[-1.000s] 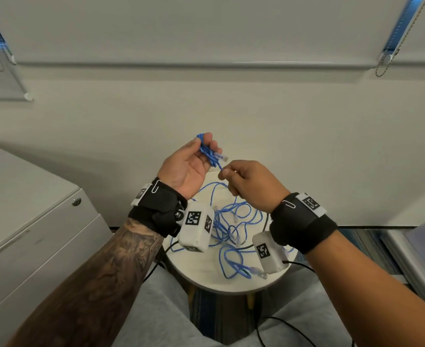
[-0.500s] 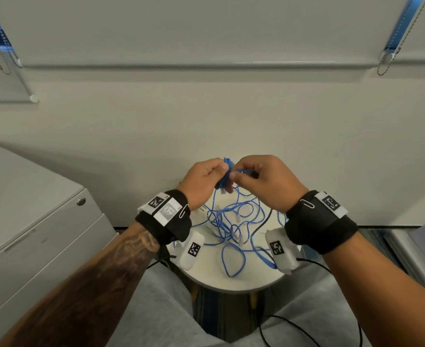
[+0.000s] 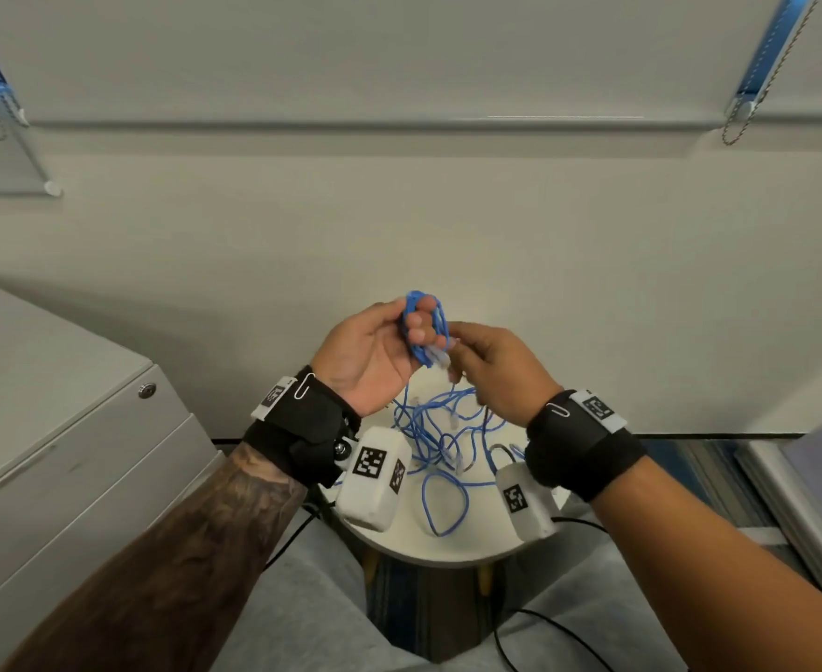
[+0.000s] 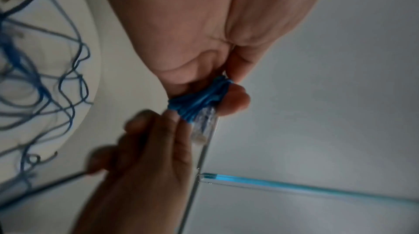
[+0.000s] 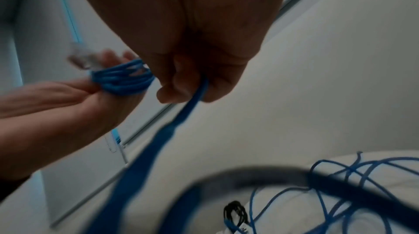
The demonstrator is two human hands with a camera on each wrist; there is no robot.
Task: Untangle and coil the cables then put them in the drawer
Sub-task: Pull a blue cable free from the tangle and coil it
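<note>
My left hand (image 3: 389, 341) is raised above the table, with a blue cable coil (image 3: 421, 327) wound round its fingers (image 4: 238, 98); a clear plug (image 4: 204, 126) sticks out of the coil (image 4: 197, 105). Just right of it, my right hand (image 3: 491, 366) pinches the loose run of the same blue cable (image 5: 192, 99), which trails down to the tangle of blue cables (image 3: 443, 438) on the small round white table (image 3: 448, 550). In the right wrist view the coil (image 5: 122, 78) sits by the plug (image 5: 81, 56).
A grey drawer cabinet (image 3: 60, 429) with a lock (image 3: 146, 390) stands at my left, drawers closed. A black cable bundle (image 5: 235, 211) lies on the table among the blue ones. Black leads (image 3: 545, 628) run across my lap. A white wall is behind the table.
Both hands have risen from just over the tangle. My left hand turned palm-up with the coil round its fingers, and my right hand now draws the loose cable beside it.
</note>
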